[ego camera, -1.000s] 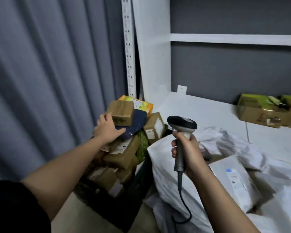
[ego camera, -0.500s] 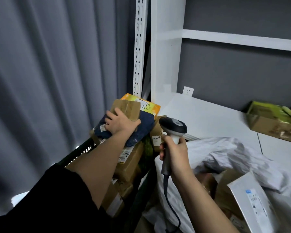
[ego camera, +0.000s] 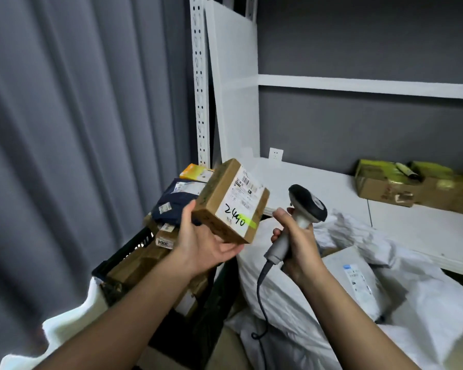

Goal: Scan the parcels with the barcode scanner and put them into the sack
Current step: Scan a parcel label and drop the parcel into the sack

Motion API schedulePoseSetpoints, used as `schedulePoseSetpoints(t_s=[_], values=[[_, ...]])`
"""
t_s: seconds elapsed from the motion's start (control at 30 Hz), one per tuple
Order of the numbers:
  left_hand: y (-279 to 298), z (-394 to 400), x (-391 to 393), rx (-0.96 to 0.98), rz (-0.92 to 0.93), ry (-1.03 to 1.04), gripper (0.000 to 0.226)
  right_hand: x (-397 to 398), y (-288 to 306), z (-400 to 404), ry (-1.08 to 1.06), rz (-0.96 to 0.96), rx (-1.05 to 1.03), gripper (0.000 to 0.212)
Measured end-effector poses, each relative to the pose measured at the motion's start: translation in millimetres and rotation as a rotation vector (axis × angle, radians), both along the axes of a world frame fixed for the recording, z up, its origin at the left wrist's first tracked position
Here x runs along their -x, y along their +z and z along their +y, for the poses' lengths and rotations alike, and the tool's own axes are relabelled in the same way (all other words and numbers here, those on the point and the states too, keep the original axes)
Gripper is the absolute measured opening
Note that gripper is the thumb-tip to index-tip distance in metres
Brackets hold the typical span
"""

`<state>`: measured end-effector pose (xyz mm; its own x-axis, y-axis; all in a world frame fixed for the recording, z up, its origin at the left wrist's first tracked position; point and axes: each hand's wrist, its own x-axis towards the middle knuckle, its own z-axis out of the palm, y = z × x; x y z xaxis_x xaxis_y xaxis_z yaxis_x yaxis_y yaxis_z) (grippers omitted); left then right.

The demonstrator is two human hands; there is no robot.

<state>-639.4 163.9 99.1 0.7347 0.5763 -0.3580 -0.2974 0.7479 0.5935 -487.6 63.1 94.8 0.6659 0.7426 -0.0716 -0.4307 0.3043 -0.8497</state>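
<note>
Head view: the left hand (ego camera: 206, 244) grips a small cardboard parcel (ego camera: 231, 202) from below, thumb up its left side, holding it in the air with its white label tilted toward the camera. The label carries a barcode near its top edge, a handwritten number and a green stripe. Just right of the parcel, not touching it, the right hand (ego camera: 296, 243) is closed round the grey handle of the barcode scanner (ego camera: 304, 209), whose dark head sits level with the parcel's right edge; its cable hangs below. Left of and behind the parcel, a dark crate (ego camera: 129, 252) holds more parcels, a navy mailer bag (ego camera: 175, 200) on top. Right of and below the parcel lies the white sack (ego camera: 425, 297), open, with a white box (ego camera: 356, 273) inside.

The scan appears about to happen. The scanner's window seems aimed past the label, so the read could miss. The parcel rests partly on the fingertips, so tilting it further could let it slip.
</note>
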Motion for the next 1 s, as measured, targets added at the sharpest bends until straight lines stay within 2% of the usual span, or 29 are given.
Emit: schedulePoseSetpoints(t_s=[0.07,0.23,0.4,0.5,0.6,0.67,0.73,0.87,0.93,1.0], values=[[0,-25,-3,0.045,-0.061,-0.071,0.088,0,-2,-19,0.018,-0.036,-0.007,0.039],[-7,-55,-17,0.083,-0.086,-0.161,0.091,-6,-10,-45,0.045,-0.109,-0.095,0.086],[-22,-48,-29,-0.017,0.005,-0.219,0.075,-25,-9,-49,-0.004,-0.180,-0.067,0.093],[-23,-28,-31,-0.281,0.153,-0.171,0.058,-39,-1,-52,-0.073,-0.273,0.029,0.076],[-26,-19,-27,-0.498,0.244,-0.325,0.066,-45,1,-50,-0.111,-0.351,0.140,0.042],[-27,-20,-25,-0.571,0.329,-0.355,0.068,-42,2,-47,-0.114,-0.368,0.171,0.031],[-28,-23,-24,-0.570,0.346,-0.301,0.062,-37,0,-46,-0.129,-0.365,0.189,0.026],[-34,-21,-26,-0.443,0.326,-0.093,0.061,-31,0,-51,-0.163,-0.266,0.197,0.011],[-39,-18,-27,-0.406,0.351,0.027,0.054,-25,0,-53,-0.093,-0.240,0.157,0.013],[-40,-18,-28,-0.387,0.355,0.112,0.036,-14,-2,-56,0.021,-0.268,0.139,0.016]])
